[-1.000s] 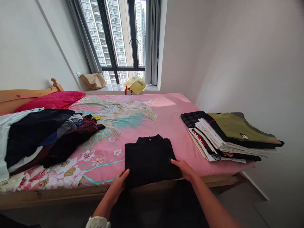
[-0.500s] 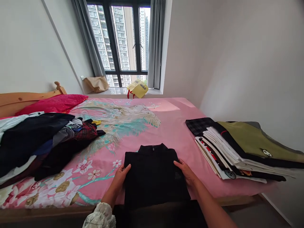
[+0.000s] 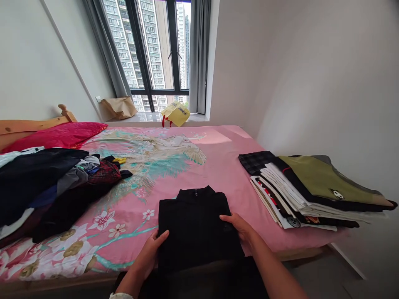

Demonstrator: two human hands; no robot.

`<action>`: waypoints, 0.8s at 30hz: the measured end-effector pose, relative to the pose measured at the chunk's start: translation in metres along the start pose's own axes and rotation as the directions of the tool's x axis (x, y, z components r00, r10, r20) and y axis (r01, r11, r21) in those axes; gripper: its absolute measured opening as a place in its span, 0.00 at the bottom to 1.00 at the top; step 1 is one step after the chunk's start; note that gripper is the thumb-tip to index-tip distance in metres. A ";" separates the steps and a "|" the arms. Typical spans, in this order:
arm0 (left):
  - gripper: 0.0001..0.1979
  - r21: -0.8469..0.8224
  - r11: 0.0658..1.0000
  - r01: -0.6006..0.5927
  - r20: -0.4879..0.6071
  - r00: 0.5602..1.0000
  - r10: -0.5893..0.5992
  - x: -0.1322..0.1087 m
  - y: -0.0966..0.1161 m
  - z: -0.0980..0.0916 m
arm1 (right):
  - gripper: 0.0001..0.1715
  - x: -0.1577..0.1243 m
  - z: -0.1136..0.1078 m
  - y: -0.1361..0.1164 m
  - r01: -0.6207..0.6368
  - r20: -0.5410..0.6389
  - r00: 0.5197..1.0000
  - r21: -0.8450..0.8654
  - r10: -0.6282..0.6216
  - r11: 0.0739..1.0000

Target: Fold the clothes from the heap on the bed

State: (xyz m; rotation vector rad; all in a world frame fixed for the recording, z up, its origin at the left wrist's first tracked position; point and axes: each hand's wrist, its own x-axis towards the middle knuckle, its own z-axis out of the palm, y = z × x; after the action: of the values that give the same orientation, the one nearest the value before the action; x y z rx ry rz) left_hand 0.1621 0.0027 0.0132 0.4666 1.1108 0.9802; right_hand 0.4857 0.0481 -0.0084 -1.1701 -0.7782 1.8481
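Observation:
A black zip-neck top (image 3: 196,228), folded into a neat rectangle, lies at the near edge of the bed with its collar and small zip pointing away from me. My left hand (image 3: 152,249) grips its left side, thumb on top and fingers tucked underneath. On the right side, my right hand (image 3: 238,226) holds it the same way, thumb resting on the cloth. The fingers of both hands are mostly hidden beneath the fabric.
To the right rises a stack of folded clothes (image 3: 299,195), with an olive garment (image 3: 324,174) on top. A loose heap of clothes (image 3: 62,182) lies at the left, before a red pillow (image 3: 59,135). Bags rest on the windowsill (image 3: 146,117).
The view has swung slightly right. My left hand has slid down the top's left side toward me, and my right thumb reaches further onto the cloth.

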 end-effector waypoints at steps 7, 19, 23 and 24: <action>0.17 -0.372 0.928 0.038 0.054 0.998 -0.019 -0.051 -0.108 -0.013 | 0.17 0.001 -0.002 0.009 -0.051 -0.094 0.994 -0.008 0.050 0.999; 0.17 -0.424 0.888 -0.177 -0.208 0.974 0.095 -0.059 -0.113 0.084 | 0.32 -0.065 0.038 0.064 0.186 -0.221 0.964 0.171 -0.147 0.967; 0.18 -0.426 0.888 -0.176 -0.397 0.918 -0.009 -0.067 -0.095 0.084 | 0.30 -0.091 0.052 0.078 0.178 -0.083 0.984 0.381 -0.158 0.907; 0.16 -0.426 0.892 -0.151 -0.413 0.910 -0.043 -0.068 -0.088 0.083 | 0.30 -0.094 0.056 0.082 0.168 -0.042 0.985 0.418 -0.166 0.893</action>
State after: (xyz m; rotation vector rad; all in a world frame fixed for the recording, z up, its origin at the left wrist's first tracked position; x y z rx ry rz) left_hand 0.2670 -0.0888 0.0179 -0.1005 1.1971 1.3871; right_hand 0.4334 -0.0778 -0.0135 -0.8030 -0.4274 1.7531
